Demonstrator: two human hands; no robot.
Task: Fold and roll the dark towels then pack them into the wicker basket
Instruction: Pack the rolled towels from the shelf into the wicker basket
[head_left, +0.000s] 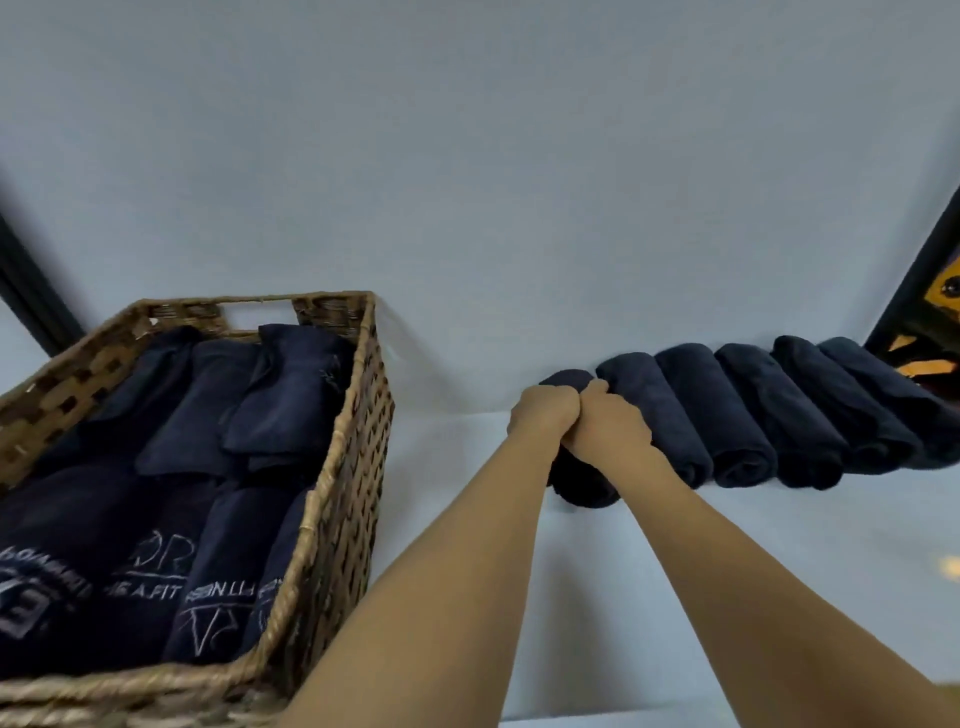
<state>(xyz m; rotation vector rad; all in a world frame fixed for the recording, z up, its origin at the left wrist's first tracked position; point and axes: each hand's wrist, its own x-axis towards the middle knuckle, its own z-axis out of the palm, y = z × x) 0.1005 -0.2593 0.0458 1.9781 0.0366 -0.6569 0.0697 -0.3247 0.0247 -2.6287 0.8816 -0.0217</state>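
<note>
Both hands are down on the rolled towel (581, 486): the left hand (544, 415) and the right hand (613, 428) sit knuckle to knuckle on top of it. Their fingers curl over its far side and grip it, with the fingertips themselves out of sight. That towel is dark navy, thick and plush, wound into a tight cylinder. It lies on the table at the left end of a row of rolls (769, 415), five more just like it, packed side by side, touching, and fanning away to the right. Over on the left stands the wicker basket (358, 415), brown weave with a handle cut-out in its far wall, well apart from the row. Inside it are more dark towels (208, 415), folded bundles packed close together, the near ones showing pale stitched lettering too blurred to read whole. The table (727, 571) is a smooth pale blue-white, and the wall (467, 156) behind rises in much the same pale tone, the rolls' far ends lying close to where the two meet. A dark strip (36, 296) slants along the far left edge. At the far right there is a dark frame (919, 280) with orange and yellow patches beside it, too blurred to make out.
</note>
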